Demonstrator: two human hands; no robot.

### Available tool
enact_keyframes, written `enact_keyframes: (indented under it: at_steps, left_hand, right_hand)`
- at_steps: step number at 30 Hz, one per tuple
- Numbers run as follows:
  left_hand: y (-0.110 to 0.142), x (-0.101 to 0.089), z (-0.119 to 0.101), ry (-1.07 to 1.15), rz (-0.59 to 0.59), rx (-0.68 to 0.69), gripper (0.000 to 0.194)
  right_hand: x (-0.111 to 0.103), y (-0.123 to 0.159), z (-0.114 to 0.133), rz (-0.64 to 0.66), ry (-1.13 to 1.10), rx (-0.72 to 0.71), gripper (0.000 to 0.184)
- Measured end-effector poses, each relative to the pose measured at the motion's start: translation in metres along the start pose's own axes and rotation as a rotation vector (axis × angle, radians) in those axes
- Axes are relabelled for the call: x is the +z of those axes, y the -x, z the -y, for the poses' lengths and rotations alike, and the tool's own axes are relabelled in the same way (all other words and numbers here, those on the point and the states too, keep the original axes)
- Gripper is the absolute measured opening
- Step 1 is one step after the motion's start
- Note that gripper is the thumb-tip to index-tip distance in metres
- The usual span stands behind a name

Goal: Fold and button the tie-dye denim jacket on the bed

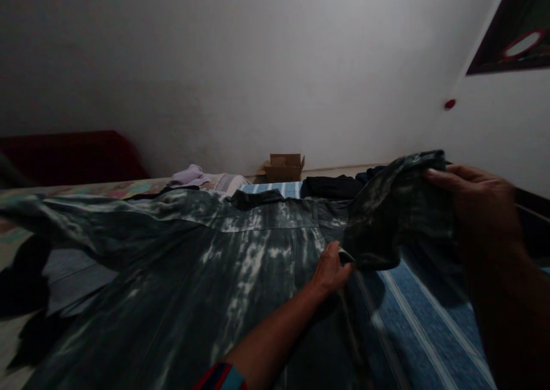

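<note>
A dark green-grey shirt [240, 264] with pale mottled streaks is spread out before me, its collar at the far end and one sleeve stretched to the left. My left hand [332, 270] is closed on the shirt's fabric near the right armpit seam. At the right, my right hand [476, 198] pinches the cuff end of the other sleeve and holds it raised above the bed. Between the two hands that sleeve hangs in a loose fold.
A blue striped bedsheet [423, 321] lies under the shirt. Beyond it are dark folded clothes [333, 186], an open cardboard box [283, 168] and a lilac cloth [189, 175]. Dark and grey garments [77, 278] lie at left. A dark red object [73, 155] stands by the wall.
</note>
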State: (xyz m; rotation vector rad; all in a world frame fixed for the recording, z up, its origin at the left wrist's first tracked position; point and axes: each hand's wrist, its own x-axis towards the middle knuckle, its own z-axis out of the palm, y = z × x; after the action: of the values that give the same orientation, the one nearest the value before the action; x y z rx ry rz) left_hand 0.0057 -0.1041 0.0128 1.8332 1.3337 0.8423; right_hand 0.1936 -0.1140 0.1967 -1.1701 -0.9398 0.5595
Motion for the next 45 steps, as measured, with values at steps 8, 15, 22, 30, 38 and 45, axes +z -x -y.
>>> enact_keyframes:
  at_steps: [8,15,22,30,38,45]
  left_hand:
    - [0.020,-0.041,-0.048,0.506,-0.090,0.263,0.100]
    - [0.046,-0.094,0.003,0.718,0.124,-0.145,0.035]
    - [0.046,-0.145,0.018,1.038,0.131,-0.603,0.055]
    - [0.076,-0.156,0.028,1.241,0.212,-0.763,0.052]
    - [0.083,-0.133,0.038,0.901,-0.108,-0.817,0.026]
    - [0.081,-0.141,0.031,0.743,-0.167,-0.741,0.020]
  right_hand:
    - [0.079,0.050,0.014,0.327,-0.230,0.092,0.018]
    - [0.098,0.097,-0.013,0.675,-0.206,0.214,0.020]
    - [0.118,0.164,-0.044,0.845,-0.101,0.130,0.011]
    - [0.117,0.190,-0.079,0.822,-0.087,0.200,0.013]
    - [0.106,0.206,-0.086,1.081,0.046,0.051,0.019]
    - [0.017,0.169,-0.113,0.611,0.833,0.070,0.036]
